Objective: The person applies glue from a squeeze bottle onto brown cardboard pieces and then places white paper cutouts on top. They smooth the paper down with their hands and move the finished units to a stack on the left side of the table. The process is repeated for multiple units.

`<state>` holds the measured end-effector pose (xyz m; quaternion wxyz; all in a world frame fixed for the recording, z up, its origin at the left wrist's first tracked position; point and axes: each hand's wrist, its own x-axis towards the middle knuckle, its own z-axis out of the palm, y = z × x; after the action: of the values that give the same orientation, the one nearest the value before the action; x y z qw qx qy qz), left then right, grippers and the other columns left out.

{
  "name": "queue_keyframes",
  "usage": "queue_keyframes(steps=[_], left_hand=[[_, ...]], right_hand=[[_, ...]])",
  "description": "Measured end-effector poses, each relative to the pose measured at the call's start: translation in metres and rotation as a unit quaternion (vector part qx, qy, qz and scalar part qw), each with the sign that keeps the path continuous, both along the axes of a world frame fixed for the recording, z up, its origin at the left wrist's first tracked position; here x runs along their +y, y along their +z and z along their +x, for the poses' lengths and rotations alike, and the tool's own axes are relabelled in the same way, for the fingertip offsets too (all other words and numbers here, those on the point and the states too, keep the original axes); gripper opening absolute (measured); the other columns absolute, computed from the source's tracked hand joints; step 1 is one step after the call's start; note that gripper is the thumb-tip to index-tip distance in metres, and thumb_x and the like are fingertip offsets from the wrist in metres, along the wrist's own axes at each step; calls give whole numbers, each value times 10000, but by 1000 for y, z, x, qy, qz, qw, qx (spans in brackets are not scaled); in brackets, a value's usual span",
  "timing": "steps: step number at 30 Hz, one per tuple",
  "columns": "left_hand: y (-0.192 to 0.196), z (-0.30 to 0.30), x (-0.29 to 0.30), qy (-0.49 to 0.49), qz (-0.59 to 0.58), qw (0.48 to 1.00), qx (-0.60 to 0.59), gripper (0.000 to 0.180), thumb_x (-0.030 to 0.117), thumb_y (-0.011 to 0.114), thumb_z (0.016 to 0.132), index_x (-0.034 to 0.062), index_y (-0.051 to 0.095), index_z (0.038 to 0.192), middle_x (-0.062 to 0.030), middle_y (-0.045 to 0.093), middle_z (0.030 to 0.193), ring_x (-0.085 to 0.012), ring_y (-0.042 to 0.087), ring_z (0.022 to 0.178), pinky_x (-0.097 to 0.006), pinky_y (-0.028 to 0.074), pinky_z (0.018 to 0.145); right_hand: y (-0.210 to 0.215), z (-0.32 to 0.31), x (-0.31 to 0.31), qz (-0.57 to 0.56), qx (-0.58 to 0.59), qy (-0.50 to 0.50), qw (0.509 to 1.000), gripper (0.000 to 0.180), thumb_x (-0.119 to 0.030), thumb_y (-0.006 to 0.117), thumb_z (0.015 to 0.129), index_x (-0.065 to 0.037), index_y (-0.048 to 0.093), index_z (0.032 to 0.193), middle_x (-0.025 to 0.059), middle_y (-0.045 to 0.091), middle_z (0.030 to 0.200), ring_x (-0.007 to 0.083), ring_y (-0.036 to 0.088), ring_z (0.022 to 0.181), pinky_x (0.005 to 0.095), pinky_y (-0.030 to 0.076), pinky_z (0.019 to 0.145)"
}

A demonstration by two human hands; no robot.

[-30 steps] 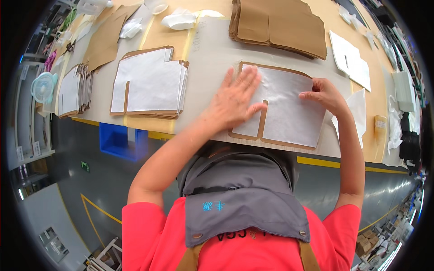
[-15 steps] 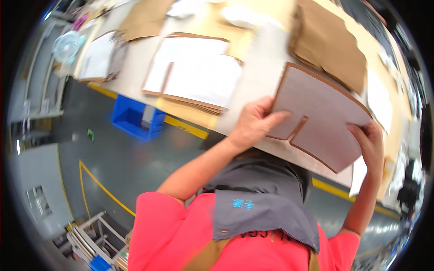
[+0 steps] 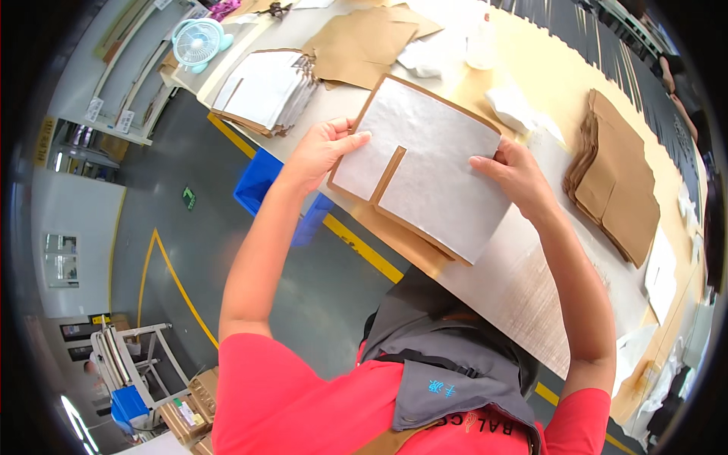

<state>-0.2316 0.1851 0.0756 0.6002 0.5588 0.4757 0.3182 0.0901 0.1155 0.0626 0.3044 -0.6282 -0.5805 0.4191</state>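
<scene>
A stack of white-faced, brown-edged sheets (image 3: 262, 89) lies on the tabletop (image 3: 523, 292) beyond the left hand, and a small pale-blue fan (image 3: 197, 42) stands further out past that stack. Loose brown card sheets (image 3: 364, 42) lie ahead of both hands, with crumpled white pieces (image 3: 516, 106), perhaps paper or cloth, just beyond the right hand. A pile of brown card (image 3: 618, 178) sits to the right of the right hand. Below the left hand, a blue bin (image 3: 265, 186) stands on the grey floor (image 3: 182, 250), beside a yellow line (image 3: 356, 246).

It was a factory floor — a long workbench (image 3: 531, 296), stacked brown cardboard pieces (image 3: 618, 178), yellow floor lines (image 3: 171, 277), a blue bin (image 3: 262, 186).
</scene>
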Motion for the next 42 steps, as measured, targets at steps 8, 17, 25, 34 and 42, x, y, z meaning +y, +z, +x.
queue_keyframes(steps=[8,17,25,34,42], left_hand=[[-74,23,-7,2,430,836,340,608,334,622,1008,18,449,1498,-257,495,1488,-414,446,1408,-511,343,1170],[-102,33,-2,-77,401,774,484,660,465,429,1070,76,323,1594,-203,240,1668,-343,209,1554,-541,131,1244],[-55,42,-5,-60,359,843,396,706,573,367,1065,146,285,1621,-181,110,1705,-342,92,1579,-604,-7,1228],[-29,122,-34,-136,375,868,294,586,496,387,1087,104,495,1509,-195,189,1685,-344,165,1565,-568,27,1241],[-3,286,-57,-199,-8,974,-112,514,355,552,1061,-42,567,1387,-181,503,1492,-255,488,1388,-381,399,1150]], right_hand=[[-8,30,-56,107,-144,-73,981,464,-196,784,882,-68,607,1292,109,651,1235,244,660,1024,369,544,850],[4,154,-111,180,-233,-238,926,270,-154,715,940,-45,663,1182,91,680,1119,203,695,893,334,551,786],[-30,163,-103,268,-408,-101,867,157,-170,749,885,-103,651,988,19,636,957,237,622,943,367,533,802],[-37,169,-97,317,-395,-93,857,81,-126,738,887,-105,674,930,14,627,940,217,599,887,352,533,784],[-29,196,-106,217,-22,-328,919,89,-138,709,951,-63,695,997,19,650,929,110,575,708,266,491,680]])
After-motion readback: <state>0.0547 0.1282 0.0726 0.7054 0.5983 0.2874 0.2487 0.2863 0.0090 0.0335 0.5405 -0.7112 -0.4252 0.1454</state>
